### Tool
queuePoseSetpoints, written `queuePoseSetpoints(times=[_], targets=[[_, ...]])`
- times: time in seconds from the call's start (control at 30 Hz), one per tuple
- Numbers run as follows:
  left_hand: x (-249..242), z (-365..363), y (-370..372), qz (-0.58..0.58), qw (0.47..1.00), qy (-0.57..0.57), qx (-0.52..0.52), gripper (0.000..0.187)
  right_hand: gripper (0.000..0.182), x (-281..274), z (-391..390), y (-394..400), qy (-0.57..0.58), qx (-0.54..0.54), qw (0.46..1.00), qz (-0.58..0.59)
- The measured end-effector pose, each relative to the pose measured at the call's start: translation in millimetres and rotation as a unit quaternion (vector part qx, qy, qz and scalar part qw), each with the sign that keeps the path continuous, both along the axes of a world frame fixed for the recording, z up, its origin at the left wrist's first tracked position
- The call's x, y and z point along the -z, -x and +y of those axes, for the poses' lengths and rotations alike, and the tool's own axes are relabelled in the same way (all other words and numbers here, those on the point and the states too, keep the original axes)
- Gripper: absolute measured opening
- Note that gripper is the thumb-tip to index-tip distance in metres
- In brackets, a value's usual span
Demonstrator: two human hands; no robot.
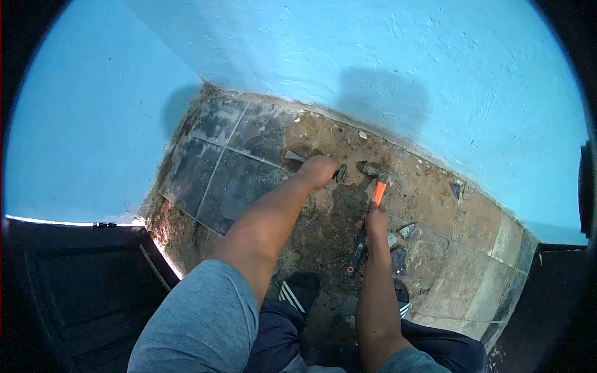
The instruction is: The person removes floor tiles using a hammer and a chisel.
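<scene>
My left hand (319,172) is wrapped round a chisel (295,156). The chisel's flat metal blade points left, at the edge of the dark floor tiles (244,186), and its struck end shows on the right of my fist. In my right hand (374,222) is a hammer (380,190) with an orange and black handle, gripped partway along. Its grey head is a short way right of the chisel's end, apart from it. The black butt of the handle sticks out below my fist. Bare, rough brown ground (336,217) lies beneath both hands.
Blue walls (398,62) meet at a corner behind the floor. Broken tile pieces (398,261) lie right of my right hand, with worn pale tiles (457,283) beyond. A dark door (81,292) stands at left. My feet in black striped footwear (301,291) are below.
</scene>
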State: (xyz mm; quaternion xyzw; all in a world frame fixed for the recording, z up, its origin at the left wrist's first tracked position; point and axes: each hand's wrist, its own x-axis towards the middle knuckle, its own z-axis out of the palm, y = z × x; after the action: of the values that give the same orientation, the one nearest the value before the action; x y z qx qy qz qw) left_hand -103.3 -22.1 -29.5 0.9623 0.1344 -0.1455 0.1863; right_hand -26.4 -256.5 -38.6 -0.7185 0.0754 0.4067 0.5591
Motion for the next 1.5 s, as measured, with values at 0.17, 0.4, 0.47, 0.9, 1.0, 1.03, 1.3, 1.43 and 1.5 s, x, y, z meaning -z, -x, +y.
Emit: queuePoseSetpoints(times=[0.17, 0.4, 0.47, 0.9, 1.0, 1.03, 1.3, 1.43, 1.5], targets=[[-13.9, 11.4, 4.1, -0.032, 0.999, -0.022, -0.039, 0.033, 0.032, -4.0, -1.8, -1.5, -0.036, -0.006, 0.999, 0.009], [-3.4, 23.4, 6.6, -0.078, 0.994, 0.050, -0.052, 0.038, 0.031, -0.6, -4.1, 1.9, -0.056, 0.035, 0.998, -0.007], [-12.8, 21.9, 6.7, -0.061, 0.994, 0.065, -0.060, 0.032, 0.031, -10.6, -4.1, -0.6, -0.064, 0.059, 0.995, -0.041], [2.4, 20.4, 17.7, -0.166, 0.984, 0.042, -0.050, 0.034, 0.029, -165.2, -1.6, -45.2, -0.223, 0.291, 0.895, -0.253], [-13.2, 17.9, 16.0, -0.146, 0.983, 0.049, -0.098, 0.031, 0.032, -173.7, 3.6, -31.7, -0.258, 0.334, 0.856, -0.298], [-12.8, 19.1, 15.8, -0.157, 0.982, 0.049, -0.093, 0.030, 0.032, -174.2, 5.4, -28.1, -0.271, 0.343, 0.844, -0.311], [-33.9, 18.7, 11.7, -0.089, 0.991, 0.068, -0.068, 0.039, 0.036, -18.7, 27.5, 87.1, 0.042, -0.082, 0.953, -0.288], [-10.8, 8.2, 16.2, -0.125, 0.987, 0.056, -0.082, 0.035, 0.033, 20.1, 15.1, 88.4, -0.005, -0.005, 0.988, -0.153], [-13.2, 8.6, 12.0, -0.123, 0.988, 0.043, -0.079, 0.034, 0.033, 19.2, 12.1, 77.8, -0.003, 0.016, 0.993, -0.114]])
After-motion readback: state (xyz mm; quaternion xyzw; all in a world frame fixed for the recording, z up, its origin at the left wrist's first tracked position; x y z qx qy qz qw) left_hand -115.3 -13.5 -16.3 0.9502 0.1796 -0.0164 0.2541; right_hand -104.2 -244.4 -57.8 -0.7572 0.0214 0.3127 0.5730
